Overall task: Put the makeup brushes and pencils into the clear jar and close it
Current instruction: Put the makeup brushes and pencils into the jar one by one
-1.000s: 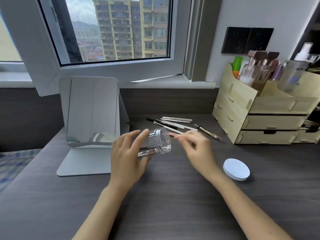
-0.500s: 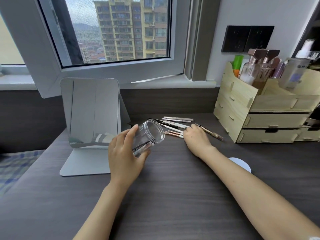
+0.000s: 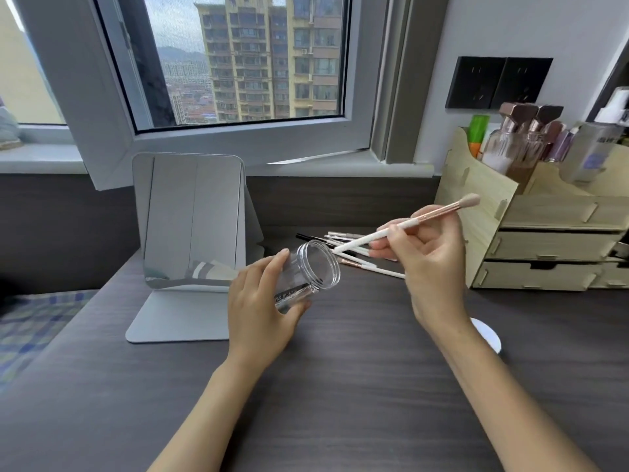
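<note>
Dark counter (image 3: 340, 386) below a window. We find the left hand (image 3: 258, 311) wrapped round the jar (image 3: 306, 274), mouth tilted right. The right hand (image 3: 425, 264) pinches a brush (image 3: 408, 224), handle end pointing down-left, just beside the mouth. The lid (image 3: 490, 338) lies right of the jar.

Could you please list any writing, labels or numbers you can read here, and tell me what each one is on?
None can be read.
Clear jar, held in the left hand: a dark strip of print, too blurred to read.
Bottle in the wooden organiser: a bluish label, too small to read.
</note>
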### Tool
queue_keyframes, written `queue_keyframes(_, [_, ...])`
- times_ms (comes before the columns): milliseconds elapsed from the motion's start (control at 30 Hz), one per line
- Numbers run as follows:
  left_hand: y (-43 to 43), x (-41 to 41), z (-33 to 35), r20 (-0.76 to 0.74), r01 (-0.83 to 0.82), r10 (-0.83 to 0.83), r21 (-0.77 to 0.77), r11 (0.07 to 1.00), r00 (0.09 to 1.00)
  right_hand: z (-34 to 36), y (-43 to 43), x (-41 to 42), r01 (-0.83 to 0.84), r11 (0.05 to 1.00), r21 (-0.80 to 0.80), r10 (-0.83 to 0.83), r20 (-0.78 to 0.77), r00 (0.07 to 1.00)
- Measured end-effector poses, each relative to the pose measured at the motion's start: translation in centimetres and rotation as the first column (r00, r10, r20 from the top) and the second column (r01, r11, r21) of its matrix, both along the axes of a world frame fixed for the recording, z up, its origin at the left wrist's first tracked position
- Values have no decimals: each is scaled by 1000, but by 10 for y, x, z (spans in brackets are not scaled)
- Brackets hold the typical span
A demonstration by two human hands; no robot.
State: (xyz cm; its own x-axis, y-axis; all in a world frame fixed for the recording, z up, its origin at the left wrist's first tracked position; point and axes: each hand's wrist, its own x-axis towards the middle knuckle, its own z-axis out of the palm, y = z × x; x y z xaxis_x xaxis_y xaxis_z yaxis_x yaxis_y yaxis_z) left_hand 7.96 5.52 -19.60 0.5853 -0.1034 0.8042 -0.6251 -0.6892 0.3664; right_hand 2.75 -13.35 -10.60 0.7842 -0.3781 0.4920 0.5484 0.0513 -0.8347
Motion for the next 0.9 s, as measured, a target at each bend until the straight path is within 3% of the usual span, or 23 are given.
queue_keyframes(200, [0,-5,4,47,56,-57,17,998,997,-20,28,5,-101,950,-294,40,-207,978])
queue_keyframes(300, [0,-7,5,58,58,-58,5,998,997,-28,29,5,-26,858,-513,-98,-214,972])
queue_keyframes(433, [0,-7,5,65,53,-54,21,998,996,-31,27,0,-88,725,-683,-134,-266,955])
queue_keyframes(500, [0,-6,4,67,42,-43,15,999,997,-25,25,-6,-208,767,-607,-4,-328,945])
queue_keyframes(567, [1,-6,3,72,37,-37,9,999,997,-20,18,-11,-268,881,-390,139,-327,935])
queue_keyframes(633, [1,-5,3,72,33,-33,6,999,997,-29,3,1,-72,946,-316,-23,-286,958])
queue_keyframes(667, [1,-5,3,75,30,-30,1,1000,997,-37,-8,12,79,898,-433,-210,-263,942])
queue_keyframes(733, [1,-4,3,81,22,-21,-11,1000,996,-56,-29,35,209,587,-782,-529,-176,830])
queue_keyframes(800, [1,-3,3,74,24,-24,-9,1000,997,-68,-42,54,84,273,-958,-615,-107,781])
queue_keyframes(900, [2,-4,4,68,24,-23,-10,1000,997,-78,-45,74,-111,-60,-992,-608,-51,792])
